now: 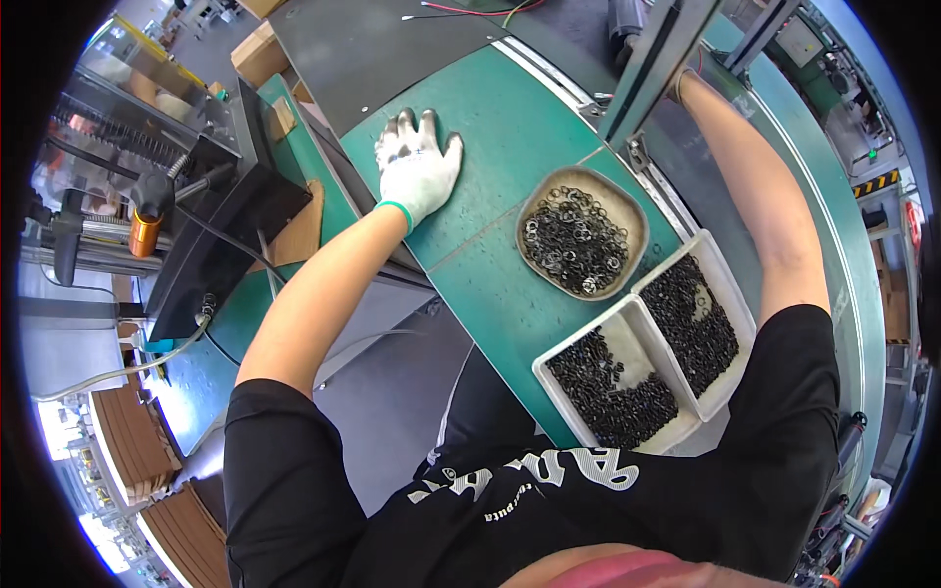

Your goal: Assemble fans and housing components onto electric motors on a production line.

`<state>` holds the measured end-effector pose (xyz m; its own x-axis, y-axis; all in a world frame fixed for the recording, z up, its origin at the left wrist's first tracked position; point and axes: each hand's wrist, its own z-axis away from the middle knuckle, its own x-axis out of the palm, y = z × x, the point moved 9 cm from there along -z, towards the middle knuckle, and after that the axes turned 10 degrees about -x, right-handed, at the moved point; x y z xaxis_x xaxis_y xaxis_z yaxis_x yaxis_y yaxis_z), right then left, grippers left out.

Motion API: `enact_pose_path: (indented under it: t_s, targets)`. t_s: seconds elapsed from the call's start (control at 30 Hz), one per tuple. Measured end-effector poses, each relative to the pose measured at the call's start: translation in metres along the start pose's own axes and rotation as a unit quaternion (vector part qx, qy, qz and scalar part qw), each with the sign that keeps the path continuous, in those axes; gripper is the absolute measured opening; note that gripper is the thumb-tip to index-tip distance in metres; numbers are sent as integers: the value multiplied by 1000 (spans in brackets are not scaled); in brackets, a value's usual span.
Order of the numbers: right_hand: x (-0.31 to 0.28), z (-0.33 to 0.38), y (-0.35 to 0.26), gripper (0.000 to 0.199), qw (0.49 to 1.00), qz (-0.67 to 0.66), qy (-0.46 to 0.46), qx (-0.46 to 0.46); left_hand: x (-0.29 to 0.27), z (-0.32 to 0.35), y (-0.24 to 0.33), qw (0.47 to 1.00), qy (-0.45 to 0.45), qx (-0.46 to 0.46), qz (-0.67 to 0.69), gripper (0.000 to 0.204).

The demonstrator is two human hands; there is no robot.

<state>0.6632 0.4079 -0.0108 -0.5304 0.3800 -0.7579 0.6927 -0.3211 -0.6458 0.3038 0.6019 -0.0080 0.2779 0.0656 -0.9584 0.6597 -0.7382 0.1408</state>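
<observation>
My left hand (420, 169), in a white glove with grey-stained fingertips, lies flat on the green work mat (480, 108). Its fingers are spread and hold nothing. My right arm reaches far forward to the right; the right hand (676, 86) is mostly hidden behind a metal upright post (655, 73), so its fingers cannot be made out. Close to it is a dark grey cylindrical part (625, 22). Between my arms stands a rounded beige dish (529, 211) of thin metal rings. Nearer me, a white two-compartment tray (642, 348) contains many small black parts.
A metal rail (549, 69) runs along the mat's right side. Beyond it, a curved green conveyor edge (833, 186) passes on the right. At left stands a black machine (230, 225) with an orange-capped fitting (145, 233) and cables. A cardboard box (259, 54) sits far left.
</observation>
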Motion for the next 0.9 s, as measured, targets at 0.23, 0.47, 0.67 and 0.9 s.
enact_pose_path:
  t_s: [0.23,0.47,0.67,0.9]
  targets:
    - [-38,32,88,17,917,-380,28,-115,-6,-7,55,997,12,58,44,59]
    - [-44,71,9,59,938,173,170,246,2,5,8,999,-29,-8,20,64]
    - [-91,195,-40,46,857,450,-33,248,2,6,13,999,-36,-4,7,64]
    - [-89,369,-130,37,832,437,-98,329,9,0,4,999,-50,-13,-6,69]
